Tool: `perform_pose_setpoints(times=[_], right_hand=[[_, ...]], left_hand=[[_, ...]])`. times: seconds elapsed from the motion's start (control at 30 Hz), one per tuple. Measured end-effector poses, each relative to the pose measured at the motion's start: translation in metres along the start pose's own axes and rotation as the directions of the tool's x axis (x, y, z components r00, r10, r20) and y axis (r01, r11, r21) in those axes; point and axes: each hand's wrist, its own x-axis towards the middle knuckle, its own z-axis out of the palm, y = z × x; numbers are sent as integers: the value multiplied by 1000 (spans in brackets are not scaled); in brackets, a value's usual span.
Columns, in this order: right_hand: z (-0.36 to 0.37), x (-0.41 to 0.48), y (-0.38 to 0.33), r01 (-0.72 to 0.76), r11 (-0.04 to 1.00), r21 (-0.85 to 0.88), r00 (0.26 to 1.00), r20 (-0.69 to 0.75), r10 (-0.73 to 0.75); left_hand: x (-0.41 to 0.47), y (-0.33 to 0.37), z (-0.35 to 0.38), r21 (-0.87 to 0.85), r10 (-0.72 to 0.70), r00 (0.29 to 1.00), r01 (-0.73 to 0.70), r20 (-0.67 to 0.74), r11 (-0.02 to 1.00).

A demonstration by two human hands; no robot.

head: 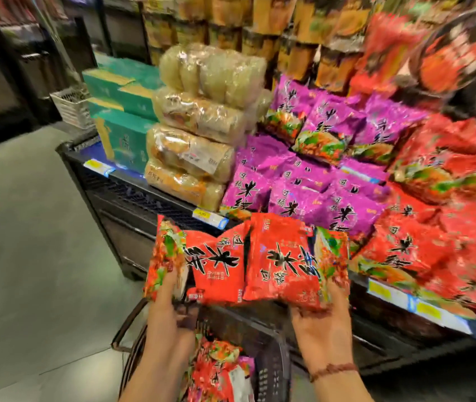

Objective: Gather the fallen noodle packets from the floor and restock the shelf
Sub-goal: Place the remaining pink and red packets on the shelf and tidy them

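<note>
Holding red packets (283, 265) fanned just before the shelf's (132, 195) front edge, above the basket (271, 369). Fingers of left hand (170, 303) and right hand (322, 323) grip only the lower edges. Risk, as I judge it: the slick film slips free, or the heaped pile (422, 248) slumps when I add more.

2 red noodle pkts (281, 256) side by side — before shelf (144, 192).

Dim aisle, warm overhead light; heavy motion blur far right and along edges; glare on clear wrappers (207, 82).
</note>
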Motion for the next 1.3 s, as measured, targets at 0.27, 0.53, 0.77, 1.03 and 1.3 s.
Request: perform_pose_setpoints(times=[0.27, 0.53, 0.77, 1.03, 1.3], right_hand=[[6, 9, -93, 131, 989, -70, 990, 71, -126], [-26, 32, -197, 190, 947, -260, 982, 63, -179], [-55, 53, -287, 288, 754, -590, 957, 200, -209], [-42, 72, -372, 348, 691, -634, 937, 261, -232], [-50, 99, -398, 247, 650, -719, 960, 272, -64]], left_hand=[[-5, -45, 94, 69, -58, 974, 43, 219, 997], [-33, -127, 172, 31, -169, 925, 169, 340, 985], [-39, -186, 217, 85, -297, 919, 285, 259, 955], [-41, -229, 260, 146, -354, 902, 326, 248, 934], [-50, -257, 288, 242, -327, 904, 264, 276, 934]])
